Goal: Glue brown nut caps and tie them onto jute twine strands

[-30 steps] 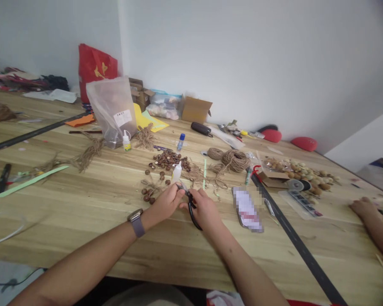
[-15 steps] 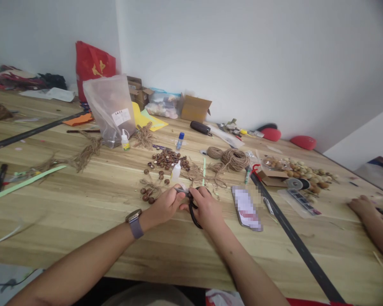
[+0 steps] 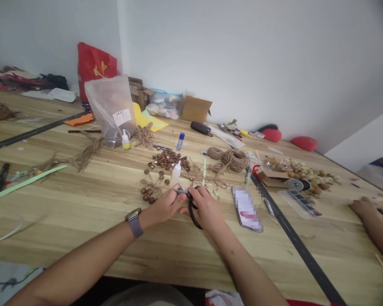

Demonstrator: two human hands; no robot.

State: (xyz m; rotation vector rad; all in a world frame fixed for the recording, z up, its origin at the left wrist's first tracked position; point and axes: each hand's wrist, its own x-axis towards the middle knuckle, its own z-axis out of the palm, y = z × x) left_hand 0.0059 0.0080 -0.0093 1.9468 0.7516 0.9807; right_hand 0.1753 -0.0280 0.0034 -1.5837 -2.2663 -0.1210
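Head view: scissors (image 3: 193,217) at lower centre of the frame, black handles toward the bottom edge, blades pointing up and left. Right hand (image 3: 208,208) is curled round the handles, a firm hold. Left hand (image 3: 165,205) is at the blade end, fingers bent in against the thumb; whether anything small is pinched there cannot be told (blades and fingers overlap).

Just above the hands, mid-frame: a glue bottle (image 3: 176,172), white, upright, its marking too small to read. Brown shells (image 3: 169,159) lie heaped behind it, with twine (image 3: 235,160) in coils to their right.

Writing. Upper left: red bag (image 3: 97,63), gold characters, slanted and not legible. In front of it, a clear bag (image 3: 107,100) with a white label (image 3: 121,115); one dark line of print over fainter lines, blurred past reading. Second bottle (image 3: 125,141) at that bag's foot: yellow-green label, text unresolved. Right of centre, phone (image 3: 246,209), lying flat, screen pixelated (nothing to transcribe).

Far right edge: a co-worker's hand (image 3: 365,208) on the table (image 3: 121,263), well apart from the scissors.
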